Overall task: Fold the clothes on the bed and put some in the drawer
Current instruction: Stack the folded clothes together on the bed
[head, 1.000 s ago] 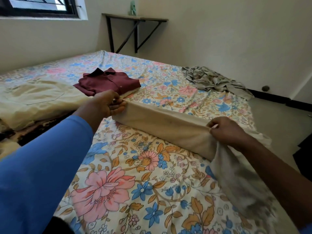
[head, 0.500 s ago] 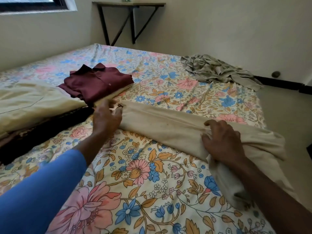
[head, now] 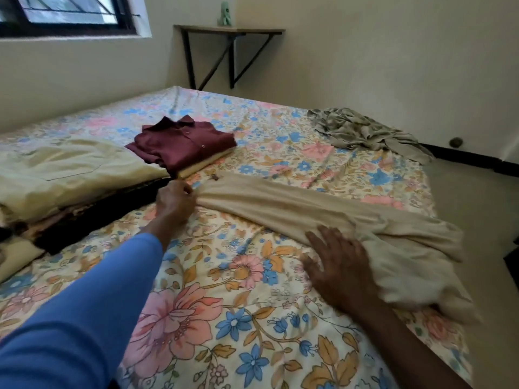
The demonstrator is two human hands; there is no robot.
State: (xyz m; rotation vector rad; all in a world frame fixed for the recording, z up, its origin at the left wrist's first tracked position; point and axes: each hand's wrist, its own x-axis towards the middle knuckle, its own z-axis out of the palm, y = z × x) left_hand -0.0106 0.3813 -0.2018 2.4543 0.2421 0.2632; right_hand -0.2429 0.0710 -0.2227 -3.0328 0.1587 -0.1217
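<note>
A long beige garment lies stretched across the floral bed sheet, its right end bunched and hanging toward the bed's edge. My left hand pinches its left end near a small brown tag. With fingers spread flat, my right hand presses the sheet and the garment's front edge. A folded maroon shirt rests on a folded cream piece behind my left hand. A crumpled grey-green garment lies at the far right of the bed.
A stack of folded clothes, cream on top with a dark one beneath, sits at the left. A wall shelf with a small green object stands in the far corner. Bare floor runs along the bed's right side.
The beige garment was held up and taut, then laid flat on the bed. My right hand let go of it and now lies flat. My left hand still pinches the left end.
</note>
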